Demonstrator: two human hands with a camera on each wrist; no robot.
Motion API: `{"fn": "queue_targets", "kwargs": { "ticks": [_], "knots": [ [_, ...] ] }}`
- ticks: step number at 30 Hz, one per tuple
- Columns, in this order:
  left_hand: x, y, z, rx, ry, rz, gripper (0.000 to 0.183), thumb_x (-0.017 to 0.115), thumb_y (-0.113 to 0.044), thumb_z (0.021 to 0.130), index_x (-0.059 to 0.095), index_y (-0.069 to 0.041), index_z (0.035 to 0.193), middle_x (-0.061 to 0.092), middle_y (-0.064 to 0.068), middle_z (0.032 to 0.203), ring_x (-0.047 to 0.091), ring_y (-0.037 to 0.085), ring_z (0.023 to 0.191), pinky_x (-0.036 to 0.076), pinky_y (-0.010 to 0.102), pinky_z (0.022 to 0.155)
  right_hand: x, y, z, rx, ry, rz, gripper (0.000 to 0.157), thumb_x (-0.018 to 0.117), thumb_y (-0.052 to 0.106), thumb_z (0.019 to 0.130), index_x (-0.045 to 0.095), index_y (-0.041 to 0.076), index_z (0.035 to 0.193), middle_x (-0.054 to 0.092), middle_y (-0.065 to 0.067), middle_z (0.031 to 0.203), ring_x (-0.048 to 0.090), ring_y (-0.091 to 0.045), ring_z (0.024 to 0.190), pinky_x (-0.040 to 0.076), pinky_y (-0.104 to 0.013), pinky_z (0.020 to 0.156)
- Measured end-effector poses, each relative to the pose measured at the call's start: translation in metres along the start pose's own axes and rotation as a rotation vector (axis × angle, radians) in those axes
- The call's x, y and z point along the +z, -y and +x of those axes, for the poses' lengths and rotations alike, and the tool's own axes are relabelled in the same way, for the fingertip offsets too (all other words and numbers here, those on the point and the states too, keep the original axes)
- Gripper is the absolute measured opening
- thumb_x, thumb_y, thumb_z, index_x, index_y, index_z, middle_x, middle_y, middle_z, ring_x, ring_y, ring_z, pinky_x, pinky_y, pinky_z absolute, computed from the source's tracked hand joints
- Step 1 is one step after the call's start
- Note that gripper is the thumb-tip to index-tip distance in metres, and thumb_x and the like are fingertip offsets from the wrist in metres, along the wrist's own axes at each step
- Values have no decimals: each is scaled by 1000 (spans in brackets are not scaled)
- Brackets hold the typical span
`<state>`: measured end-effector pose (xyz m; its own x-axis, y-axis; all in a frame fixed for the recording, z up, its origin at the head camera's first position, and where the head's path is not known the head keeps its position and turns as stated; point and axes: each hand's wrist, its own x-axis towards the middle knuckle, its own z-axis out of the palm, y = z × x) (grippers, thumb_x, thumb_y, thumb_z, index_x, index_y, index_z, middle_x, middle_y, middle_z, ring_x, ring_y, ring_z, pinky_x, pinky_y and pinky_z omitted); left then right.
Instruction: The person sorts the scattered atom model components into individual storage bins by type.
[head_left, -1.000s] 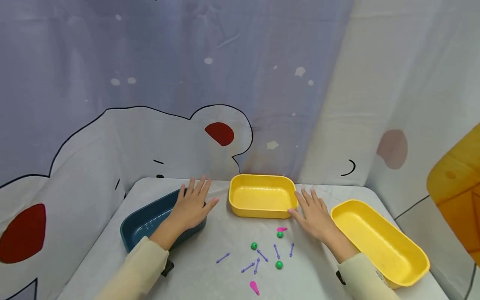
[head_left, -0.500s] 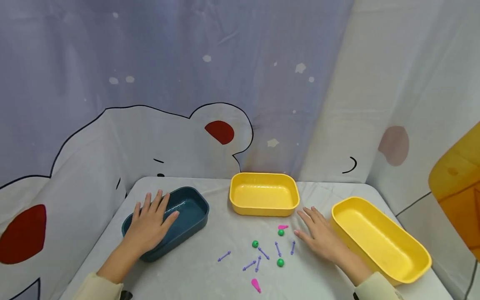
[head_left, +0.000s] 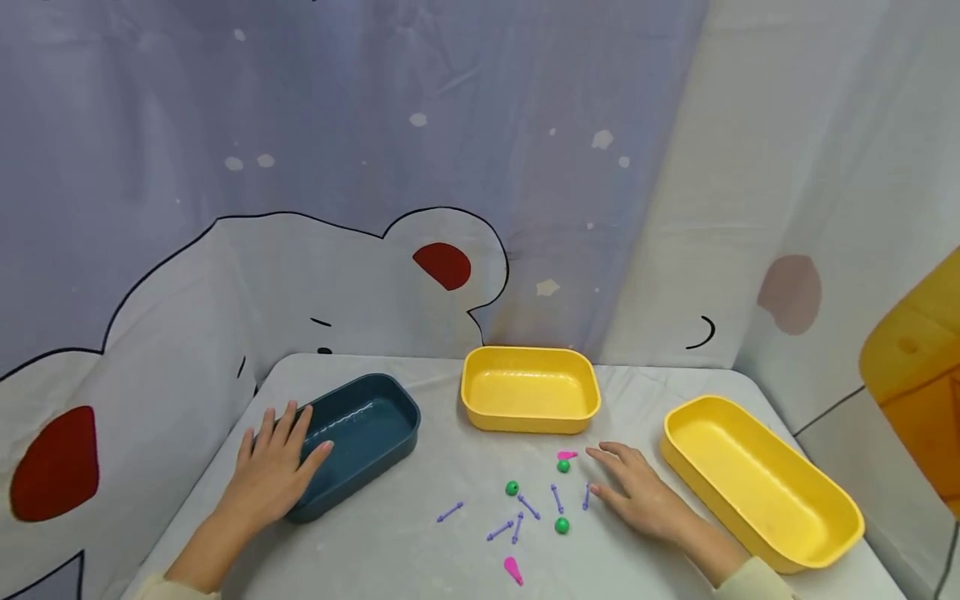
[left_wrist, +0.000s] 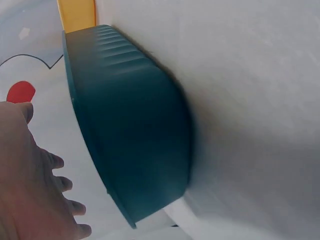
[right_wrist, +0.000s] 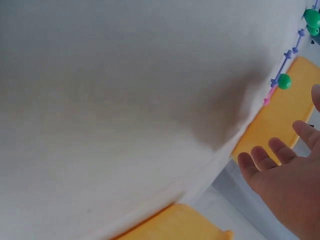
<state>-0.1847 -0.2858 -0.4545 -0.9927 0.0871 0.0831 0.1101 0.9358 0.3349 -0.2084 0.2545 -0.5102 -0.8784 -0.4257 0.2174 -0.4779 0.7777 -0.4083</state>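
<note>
My left hand (head_left: 268, 479), fingers spread and extended, hovers over the near left end of the dark teal tray (head_left: 375, 454); the left wrist view has the fingers apart from the tray's wall (left_wrist: 130, 125). Over the table, my right hand (head_left: 645, 497) has relaxed, slightly bent fingers and holds nothing. Its thumb tip overlaps a purple double-ended stick (head_left: 587, 498) in the head view. To its left lie green beads (head_left: 562, 526), more purple sticks (head_left: 528, 507) and two pink drop-shaped pieces (head_left: 513, 570), scattered on the white cloth.
One yellow tray (head_left: 529, 423) stands at the back middle. A longer yellow tray (head_left: 765, 492) sits at the right, close beside my right forearm. Printed curtains (head_left: 337, 275) hang behind the table and along both sides.
My left hand has moved left and toward me, from the teal tray's right side to its near left end. My right hand has come down and nearer, away from the back yellow tray.
</note>
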Motion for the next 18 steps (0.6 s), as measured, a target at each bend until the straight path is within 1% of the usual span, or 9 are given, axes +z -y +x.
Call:
{"fn": "queue_targets", "kwargs": {
  "ticks": [3, 8, 12, 14, 18],
  "knots": [
    [3, 2, 0, -8, 15, -3, 86, 34, -63, 104, 19, 0, 161, 4, 27, 167, -5, 54, 150, -6, 75, 113, 2, -3, -3, 1, 29, 10, 48, 67, 30, 99, 58, 13, 142, 54, -15, 140, 50, -37, 130, 43, -60, 105],
    [6, 5, 1, -19, 30, -15, 88, 35, -64, 104, 19, 2, 160, 5, 29, 166, -5, 56, 149, -5, 76, 112, 4, -8, -4, -18, 74, 14, 38, 68, 26, 98, 65, 17, 135, 57, -5, 132, 53, -27, 122, 45, -55, 102],
    [9, 13, 3, -45, 50, -18, 89, 34, -64, 104, 17, 3, 160, 4, 31, 165, -7, 58, 148, -5, 77, 110, 5, -11, -2, -53, 88, -1, 30, 70, 21, 97, 69, 20, 126, 59, -1, 125, 52, -23, 114, 45, -52, 97],
    [11, 16, 4, -55, 57, -17, 89, 33, -65, 104, 16, 2, 160, 4, 31, 165, -8, 58, 148, -5, 78, 110, 6, -12, -1, -54, 94, -9, 27, 71, 19, 95, 71, 22, 123, 59, 1, 122, 50, -21, 111, 44, -50, 95],
    [16, 20, 3, -57, 57, -19, 89, 35, -64, 104, 16, 3, 160, 7, 34, 164, -5, 59, 147, -2, 78, 110, 10, -17, 1, -66, 98, -15, 25, 72, 16, 94, 72, 26, 117, 58, 6, 117, 48, -17, 107, 43, -45, 90]
  ]
}}
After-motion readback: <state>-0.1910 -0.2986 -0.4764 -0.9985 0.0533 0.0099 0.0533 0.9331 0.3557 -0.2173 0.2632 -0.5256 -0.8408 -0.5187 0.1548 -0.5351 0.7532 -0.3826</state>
